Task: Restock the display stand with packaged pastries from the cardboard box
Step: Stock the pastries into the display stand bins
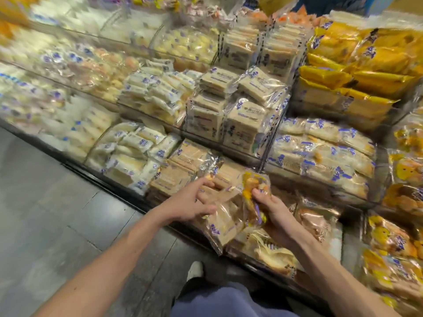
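Note:
A tiered display stand (pixel 263 156) with clear dividers fills the view, packed with wrapped pastries. My right hand (pixel 277 216) grips a small yellow-and-clear pastry packet (pixel 254 191) over the lowest tier. My left hand (pixel 194 200) reaches into the same tier, its curled fingers touching the tan square packets (pixel 224 223) there; whether it holds one I cannot tell. No cardboard box is in view.
White cream-sandwich packs (pixel 135 152) lie left of my hands, stacked tan squares (pixel 235 124) sit above, long bread packs (pixel 320 154) and yellow bags (pixel 357 72) to the right. Grey tiled floor (pixel 57 202) spreads to the left. My shoe (pixel 195 269) stands near the stand's base.

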